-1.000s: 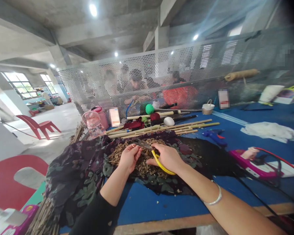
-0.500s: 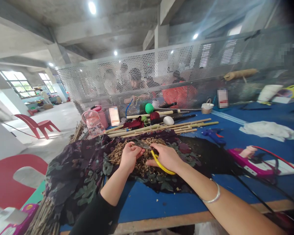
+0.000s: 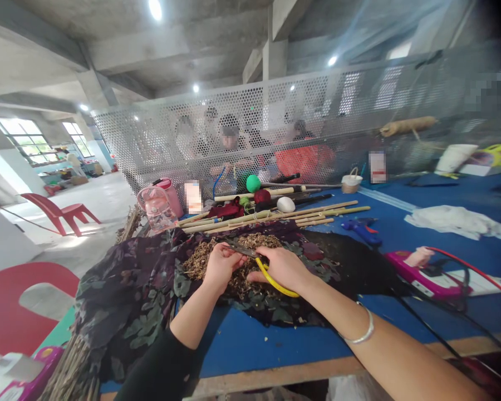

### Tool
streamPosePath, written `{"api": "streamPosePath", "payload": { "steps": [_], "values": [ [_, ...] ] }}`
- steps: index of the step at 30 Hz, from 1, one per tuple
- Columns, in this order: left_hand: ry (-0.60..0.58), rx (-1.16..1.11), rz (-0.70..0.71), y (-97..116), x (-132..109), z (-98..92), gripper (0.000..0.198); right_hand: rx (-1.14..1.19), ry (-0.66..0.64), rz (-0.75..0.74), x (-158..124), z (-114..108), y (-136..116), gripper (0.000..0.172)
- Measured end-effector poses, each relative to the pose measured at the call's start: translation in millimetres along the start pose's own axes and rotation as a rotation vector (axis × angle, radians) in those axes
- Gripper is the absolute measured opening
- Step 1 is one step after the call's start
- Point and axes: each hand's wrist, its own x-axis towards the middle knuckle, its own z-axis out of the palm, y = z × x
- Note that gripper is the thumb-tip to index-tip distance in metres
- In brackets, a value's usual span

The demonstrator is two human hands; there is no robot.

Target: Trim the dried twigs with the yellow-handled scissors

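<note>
Trimming seems under way: the right hand (image 3: 287,268) grips yellow-handled scissors (image 3: 261,268) above the dried plant pile (image 3: 239,287); the left hand (image 3: 219,270) pinches its fingers narrowly, contents unclear. Next likely calls for a careful snip.

Hands (image 3: 220,268) — over dried plant bits (image 3: 198,260) | yellow-handled scissors (image 3: 260,266) — in right

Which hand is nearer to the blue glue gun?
Right. The right hand, holding yellow-handled scissors over the dried plant pile, is left of the blue glue gun; the left hand is farther left, by the scissors' blades.
</note>
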Motion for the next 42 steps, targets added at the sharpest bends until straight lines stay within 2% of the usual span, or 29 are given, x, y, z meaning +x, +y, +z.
{"api": "streamPosePath", "payload": {
  "steps": [5,11,13,17,20,24,32,37,42],
  "values": [
    [0.010,-0.045,-0.049,-1,2,-1.7,0.025,-0.004,-0.003,0.005,0,1,1,0.056],
    [0.071,-0.388,-0.220,5,13,-10.7,0.012,0.024,0.071,0.038,2,0,-1,0.059],
    [0.043,-0.448,-0.240,7,16,-13.6,0.022,0.027,0.093,0.036,3,0,0,0.059],
    [-0.023,-0.414,-0.212,7,17,-16.1,0.059,0.049,0.120,0.045,4,1,3,0.054],
    [-0.011,-0.368,-0.188,5,16,-16.2,0.069,0.057,0.147,0.052,4,0,5,0.053],
    [0.037,-0.356,-0.164,4,17,-16.0,0.063,0.056,0.173,0.048,4,-2,6,0.052],
    [0.145,-0.414,-0.179,6,18,-11.6,0.033,0.044,0.181,0.037,3,-3,5,0.051],
    [0.041,-0.550,-0.270,11,15,-13.2,0.038,0.047,0.183,0.036,4,-1,5,0.052],
    [0.005,-0.517,-0.228,12,13,-13.2,0.044,0.044,0.180,0.039,4,0,5,0.052]
  ]
}}
